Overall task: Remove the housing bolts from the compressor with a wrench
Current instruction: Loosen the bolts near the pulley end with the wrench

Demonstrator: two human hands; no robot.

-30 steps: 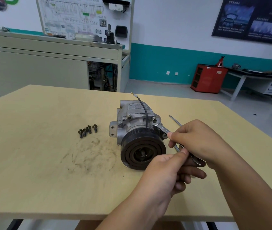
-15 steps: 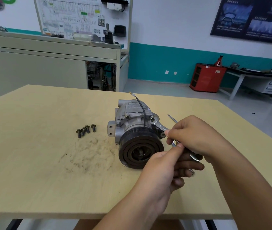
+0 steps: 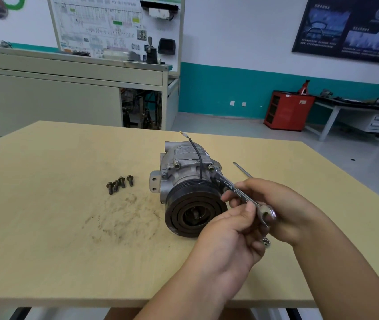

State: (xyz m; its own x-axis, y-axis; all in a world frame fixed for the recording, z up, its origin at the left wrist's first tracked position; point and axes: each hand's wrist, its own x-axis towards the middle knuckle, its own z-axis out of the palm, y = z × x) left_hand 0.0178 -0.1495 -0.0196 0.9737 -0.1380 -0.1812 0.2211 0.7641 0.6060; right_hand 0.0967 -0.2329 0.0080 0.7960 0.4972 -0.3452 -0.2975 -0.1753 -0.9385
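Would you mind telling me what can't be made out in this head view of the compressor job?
- Wrench far end: hidden behind the pulley, so its seat on a bolt is unclear.
- Compressor rear: faces away.
- Second tool: only its tip shows past the right hand.
- Left hand hides part of the handle.

Pale yellow-tan worktop [image 3: 45, 227] with brown smudges left of the compressor [image 3: 184, 172]: silver-grey housing, black pulley [image 3: 193, 211], black wire [image 3: 197, 158]. Dark brownish bolts [image 3: 119, 184]; shiny chrome wrench [image 3: 244, 197].
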